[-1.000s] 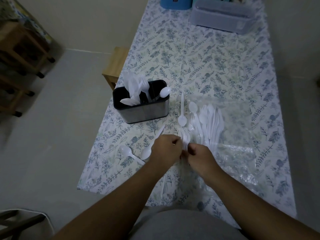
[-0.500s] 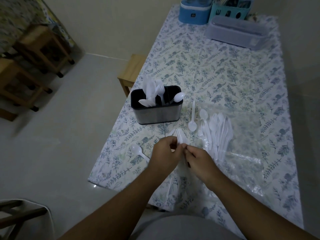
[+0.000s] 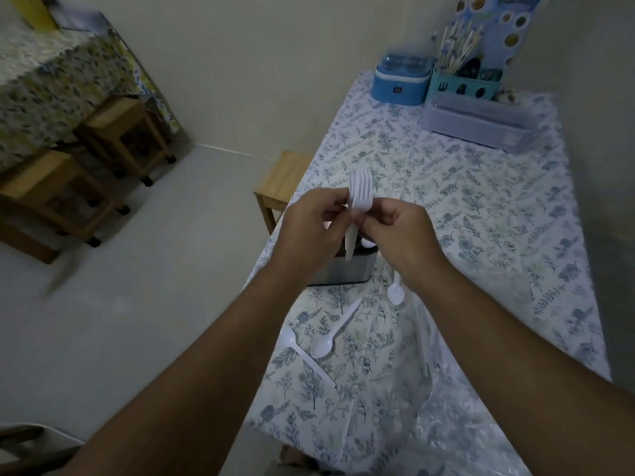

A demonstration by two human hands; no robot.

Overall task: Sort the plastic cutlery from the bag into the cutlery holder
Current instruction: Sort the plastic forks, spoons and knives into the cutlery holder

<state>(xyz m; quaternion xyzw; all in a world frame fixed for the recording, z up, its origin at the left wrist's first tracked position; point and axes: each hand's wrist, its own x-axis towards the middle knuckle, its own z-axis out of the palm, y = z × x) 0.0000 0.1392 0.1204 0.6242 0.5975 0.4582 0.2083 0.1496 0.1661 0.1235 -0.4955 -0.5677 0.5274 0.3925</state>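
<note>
A small stack of white plastic forks (image 3: 360, 192) is held upright, tines up, between my left hand (image 3: 311, 225) and my right hand (image 3: 400, 231), raised above the table. Both hands pinch the stack near the fork heads. Right below the hands stands the metal cutlery holder (image 3: 347, 271) with a black rim, mostly hidden by them. Three white spoons lie on the floral tablecloth: one (image 3: 396, 293) by my right wrist, one (image 3: 331, 336) in front of the holder, one (image 3: 292, 341) near the left edge. The clear plastic bag (image 3: 457, 413) lies under my right forearm.
The table's left edge (image 3: 275, 355) runs close to the spoons. At the far end stand a blue box (image 3: 400, 85), a teal caddy (image 3: 462, 87) and a lidded clear container (image 3: 477, 123). A wooden stool (image 3: 280, 182) sits beside the table; more stools are far left.
Both hands lifted the stack of forks from the table to above the holder. The camera tilted up and left, so the far end of the table came into view.
</note>
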